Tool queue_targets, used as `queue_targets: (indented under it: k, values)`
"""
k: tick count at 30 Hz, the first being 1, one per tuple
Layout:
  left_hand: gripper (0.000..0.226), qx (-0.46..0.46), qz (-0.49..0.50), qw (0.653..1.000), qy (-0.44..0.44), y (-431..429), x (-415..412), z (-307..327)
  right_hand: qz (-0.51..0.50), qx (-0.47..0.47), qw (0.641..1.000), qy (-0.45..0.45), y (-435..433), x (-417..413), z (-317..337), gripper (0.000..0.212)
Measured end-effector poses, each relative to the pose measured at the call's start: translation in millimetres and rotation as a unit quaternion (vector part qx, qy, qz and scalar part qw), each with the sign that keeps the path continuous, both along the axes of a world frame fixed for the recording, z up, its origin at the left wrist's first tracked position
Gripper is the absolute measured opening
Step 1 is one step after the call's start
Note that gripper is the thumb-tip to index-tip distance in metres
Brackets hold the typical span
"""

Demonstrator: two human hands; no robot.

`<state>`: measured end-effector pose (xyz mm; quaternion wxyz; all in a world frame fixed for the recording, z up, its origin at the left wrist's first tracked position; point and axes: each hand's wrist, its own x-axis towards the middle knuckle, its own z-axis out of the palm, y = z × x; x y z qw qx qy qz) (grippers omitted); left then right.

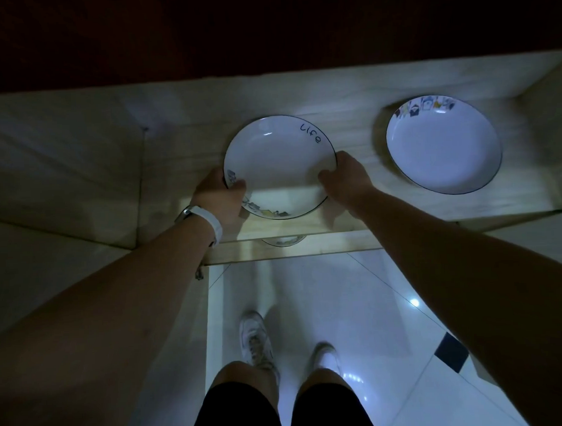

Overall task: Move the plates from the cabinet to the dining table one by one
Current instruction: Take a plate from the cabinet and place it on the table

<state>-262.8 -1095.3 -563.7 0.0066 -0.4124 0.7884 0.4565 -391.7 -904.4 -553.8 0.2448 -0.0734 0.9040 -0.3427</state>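
Crockery of this sort looks stiff, glazed and breakable; the plate in hand, white with a thin dark rim and the word "Life" on it, is probably slick under bare skin and of moderate weight, so the rim at two opposite sides seems the sensible place to hold, and that is where both hands are sitting.

From the head camera, looking down: the plate is lying on the pale wooden shelf of the cabinet, near its front edge; whether it is resting fully or already tipping up at the front I cannot tell in this dim light. The left hand is closing on the near-left rim, thumb lying over the top of the lip and the other fingers hidden beneath; a white watch is showing on that wrist. The right hand is clasping the right rim, fingers curling over the edge and pressing inward; so the plate is sitting between the two hands, touching both.

A second plate is lying further right on the same shelf, well apart from either hand. The rim of a third plate is peeking out on a level below, just under the shelf edge. Below the arms, white floor tiles are gleaming; no dining table is in view.
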Motion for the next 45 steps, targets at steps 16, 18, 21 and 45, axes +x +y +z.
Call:
queue_targets:
  k: [16, 18, 21, 45]
  values:
    - [0.017, -0.024, -0.044, 0.996, 0.069, 50.9, 7.6, 46.9, -0.116, -0.093, 0.988, -0.04, 60.1, 46.7, 38.2, 0.025]
    - [0.01, -0.02, -0.069, 0.995, 0.073, 66.1, 11.5, 60.7, -0.131, -0.088, 0.987, -0.031, 79.2, 57.2, 49.6, 0.021]
    - [0.006, -0.007, -0.095, 0.994, 0.057, 95.4, 17.7, 85.6, -0.158, -0.09, 0.983, -0.027, 111.7, 76.0, 73.2, 0.02]
    - [0.006, 0.051, -0.357, 0.927, 0.105, 347.8, 22.9, 271.6, -0.474, -0.114, 0.872, 0.036, 359.2, 220.5, 278.7, 0.012]
